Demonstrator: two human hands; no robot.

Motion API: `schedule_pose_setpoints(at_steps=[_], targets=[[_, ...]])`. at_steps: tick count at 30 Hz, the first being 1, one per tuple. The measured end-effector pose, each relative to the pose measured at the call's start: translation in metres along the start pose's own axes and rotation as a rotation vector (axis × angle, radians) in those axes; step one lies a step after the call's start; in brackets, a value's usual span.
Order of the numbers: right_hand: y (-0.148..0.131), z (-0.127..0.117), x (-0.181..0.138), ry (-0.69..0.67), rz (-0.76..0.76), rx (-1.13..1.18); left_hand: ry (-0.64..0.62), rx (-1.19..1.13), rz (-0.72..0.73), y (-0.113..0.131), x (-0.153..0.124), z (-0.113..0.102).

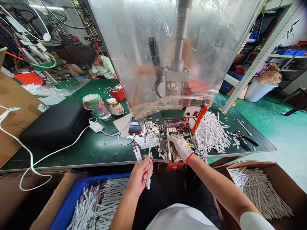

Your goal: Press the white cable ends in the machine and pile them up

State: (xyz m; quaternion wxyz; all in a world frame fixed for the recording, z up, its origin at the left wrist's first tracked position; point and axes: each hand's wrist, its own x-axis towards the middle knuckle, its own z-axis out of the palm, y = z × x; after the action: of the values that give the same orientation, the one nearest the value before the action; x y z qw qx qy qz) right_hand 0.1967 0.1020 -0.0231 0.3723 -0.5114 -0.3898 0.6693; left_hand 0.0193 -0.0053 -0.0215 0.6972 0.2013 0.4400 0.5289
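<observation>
My bare left hand (140, 174) is closed on several thin white sticks (137, 152), held above the near table edge. In a white glove, my right hand (180, 147) pinches one white stick (169, 150) just below the small fixture (171, 125) of the press machine. Clear plastic sheeting (168, 48) shrouds the machine's column. A heap of white sticks (211, 134) lies on the green table (79, 150) right of my gloved hand.
A blue bin (72, 198) of white sticks sits at lower left; a cardboard box (261, 191) of more sits at lower right. On the table: a black case (55, 124), phone (134, 127), charger cable (96, 126), jars (94, 103), pliers (246, 140). A person sits at the far side.
</observation>
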Motion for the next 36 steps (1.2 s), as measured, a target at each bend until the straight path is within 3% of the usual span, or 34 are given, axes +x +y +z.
schedule_pose_setpoints(at_steps=[8, 12, 14, 18, 22, 24, 27, 29, 31, 33, 36], targets=[[-0.005, 0.003, 0.001, 0.040, 0.008, -0.058, 0.009, 0.123, -0.014, 0.001, -0.002, 0.000], [-0.023, -0.006, -0.018, 0.131, -0.171, -0.293, 0.037, 0.404, 0.070, 0.002, -0.002, 0.000], [-0.033, -0.009, -0.035, 0.090, -0.272, -0.431, 0.046, 0.558, 0.116, 0.003, -0.001, 0.002], [-0.036, -0.005, -0.066, -0.103, -0.339, -0.496, -0.051, 0.786, 0.220, 0.007, 0.002, 0.012], [-0.025, -0.012, -0.073, -0.046, -0.319, -0.388, -0.182, 0.743, 0.152, 0.003, 0.004, 0.018], [-0.030, -0.039, -0.066, 0.078, -0.306, -0.233, -0.205, 0.570, 0.070, 0.001, 0.006, 0.014], [-0.047, -0.115, -0.053, 0.496, -0.355, -0.050, -0.138, 0.158, -0.035, 0.005, 0.012, 0.004], [-0.059, -0.172, -0.044, 0.673, -0.389, -0.211, -0.088, -0.077, -0.094, 0.011, 0.017, 0.001], [-0.067, -0.216, -0.033, 0.771, -0.327, -0.583, -0.048, -0.204, -0.117, 0.013, 0.022, 0.003], [-0.072, -0.239, -0.020, 0.807, -0.212, -0.872, -0.005, -0.244, -0.096, 0.012, 0.028, 0.009], [-0.077, -0.242, 0.001, 0.793, -0.113, -0.967, -0.008, -0.218, -0.027, 0.003, 0.039, 0.021]])
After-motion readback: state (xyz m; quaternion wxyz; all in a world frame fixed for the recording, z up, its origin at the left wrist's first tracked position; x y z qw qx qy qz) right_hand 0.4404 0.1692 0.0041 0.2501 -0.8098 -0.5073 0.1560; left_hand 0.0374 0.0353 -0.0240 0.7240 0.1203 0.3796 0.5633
